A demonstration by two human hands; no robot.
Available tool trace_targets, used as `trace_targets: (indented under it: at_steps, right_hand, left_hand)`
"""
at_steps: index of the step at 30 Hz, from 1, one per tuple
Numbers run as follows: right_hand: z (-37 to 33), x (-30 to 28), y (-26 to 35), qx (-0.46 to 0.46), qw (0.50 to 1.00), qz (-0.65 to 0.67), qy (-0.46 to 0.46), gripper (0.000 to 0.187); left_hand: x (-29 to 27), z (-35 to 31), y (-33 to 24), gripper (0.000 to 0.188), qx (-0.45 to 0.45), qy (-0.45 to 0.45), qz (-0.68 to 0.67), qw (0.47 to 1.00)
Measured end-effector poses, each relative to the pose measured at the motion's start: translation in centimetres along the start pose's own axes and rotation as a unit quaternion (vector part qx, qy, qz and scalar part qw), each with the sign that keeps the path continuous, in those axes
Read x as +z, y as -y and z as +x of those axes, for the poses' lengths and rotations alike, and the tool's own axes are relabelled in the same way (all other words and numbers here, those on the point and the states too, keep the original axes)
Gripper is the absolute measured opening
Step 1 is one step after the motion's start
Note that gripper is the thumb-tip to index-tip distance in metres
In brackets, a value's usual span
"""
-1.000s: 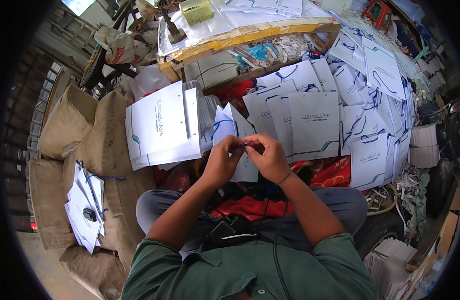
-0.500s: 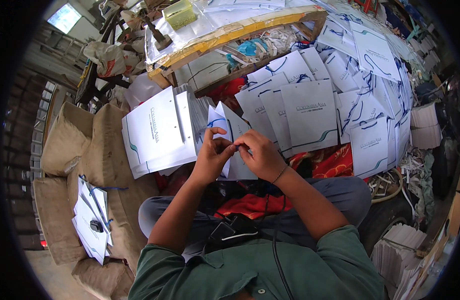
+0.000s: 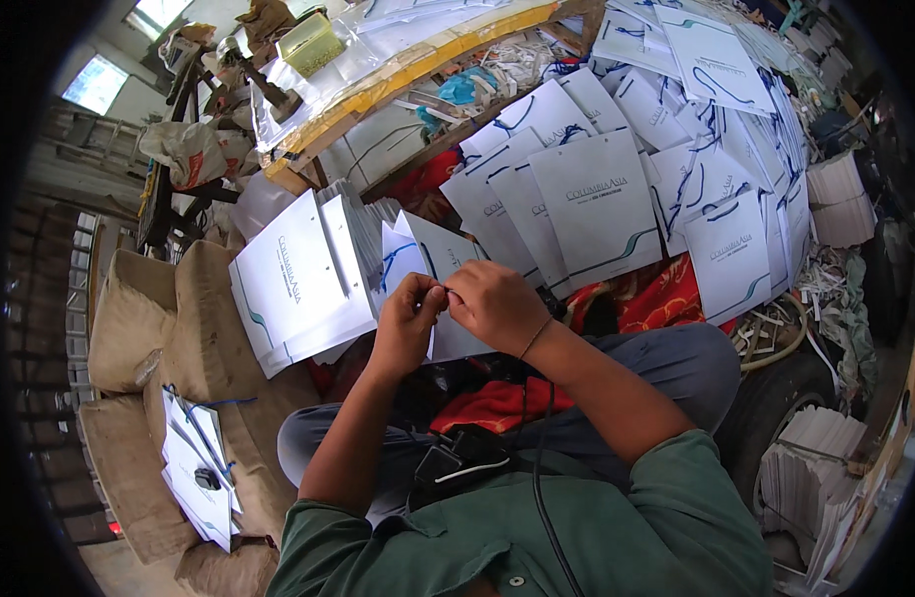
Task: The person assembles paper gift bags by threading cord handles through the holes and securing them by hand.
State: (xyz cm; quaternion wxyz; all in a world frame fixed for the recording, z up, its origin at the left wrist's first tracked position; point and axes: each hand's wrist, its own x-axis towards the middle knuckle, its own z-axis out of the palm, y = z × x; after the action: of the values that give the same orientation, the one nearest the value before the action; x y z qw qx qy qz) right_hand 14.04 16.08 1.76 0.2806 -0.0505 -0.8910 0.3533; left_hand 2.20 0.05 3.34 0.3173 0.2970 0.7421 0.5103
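In front of my lap a white paper bag (image 3: 440,246) stands partly opened, with a blue cord (image 3: 392,261) looped at its top left. My left hand (image 3: 408,323) is closed, thumb and fingertips pinching the cord's end. Against it my right hand (image 3: 499,303) is closed too, its fingertips meeting the left ones on the same cord. Only a tiny dark bit of cord shows between the fingers. Both hands cover the near part of the bag.
Left of my hands leans a stack of flat white bags (image 3: 296,284). Many corded bags (image 3: 597,204) pile up at the right. Beyond is a low table with a yellow-taped edge (image 3: 408,82). A brown sofa (image 3: 214,328) bears several bags (image 3: 194,463). A tyre (image 3: 776,408) lies at right.
My view has shifted a little. My left fingers, raised and spread before, have curled in. Both hands stay together at the bag, fingertips still meeting.
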Motion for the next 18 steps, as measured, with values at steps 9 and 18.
trace_targets:
  at_steps: [9, 18]
  right_hand:
    - [0.7, -1.3, -0.5, -0.035, 0.986, -0.163, -0.008, 0.014]
    - [1.6, -3.4, -3.8, 0.185, 0.974, 0.095, -0.086, 0.014]
  left_hand:
    - [-0.2, 0.0, -0.5, 0.014, -0.022, 0.042, 0.069, 0.996]
    - [-0.4, 0.0, 3.0, 0.060, 0.032, -0.071, 0.257, 0.963]
